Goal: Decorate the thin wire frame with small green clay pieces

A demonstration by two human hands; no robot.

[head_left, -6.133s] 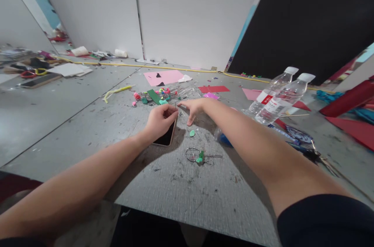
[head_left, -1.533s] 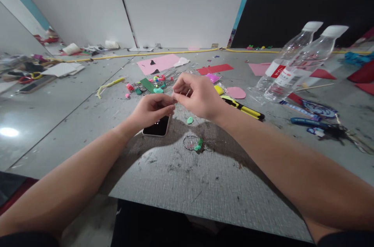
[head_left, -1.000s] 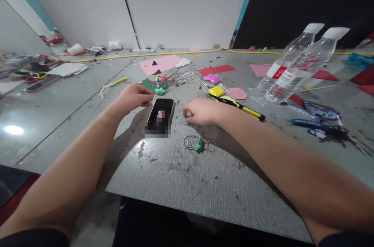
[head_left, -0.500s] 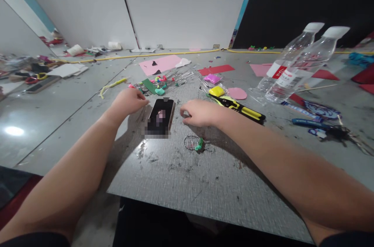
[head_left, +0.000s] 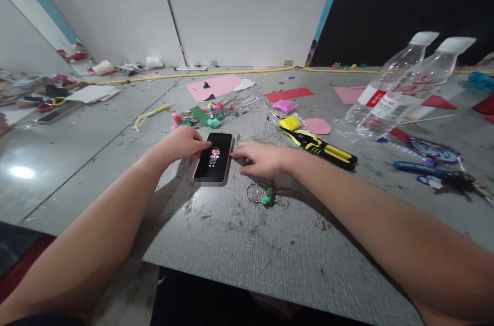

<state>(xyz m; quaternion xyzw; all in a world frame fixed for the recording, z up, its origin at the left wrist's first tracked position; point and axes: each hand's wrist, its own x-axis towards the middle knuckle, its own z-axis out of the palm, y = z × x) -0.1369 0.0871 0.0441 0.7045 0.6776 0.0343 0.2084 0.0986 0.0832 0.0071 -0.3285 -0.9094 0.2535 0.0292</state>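
A dark phone [head_left: 214,158] with a lit screen lies flat on the grey table [head_left: 247,243]. My left hand [head_left: 184,142] rests at the phone's upper left corner, fingers curled under and touching its edge; what they hold is hidden. My right hand [head_left: 259,157] lies palm down just right of the phone, fingers stretched to its right edge and holding nothing. A small wire ring with a green bit [head_left: 259,194] sits just below my right hand.
Yellow-and-black pliers [head_left: 326,149], yellow clay [head_left: 290,123], pink clay [head_left: 284,106] and a pink disc [head_left: 317,126] lie to the right. Pins and clay bits [head_left: 216,110] are behind the phone. Two plastic bottles [head_left: 401,94] lean at the right. Pink paper [head_left: 214,86] lies farther back.
My hands were pinching something together above the phone, then parted and dropped to the table. Both have since closed in on the phone's two sides. The phone's screen lit up.
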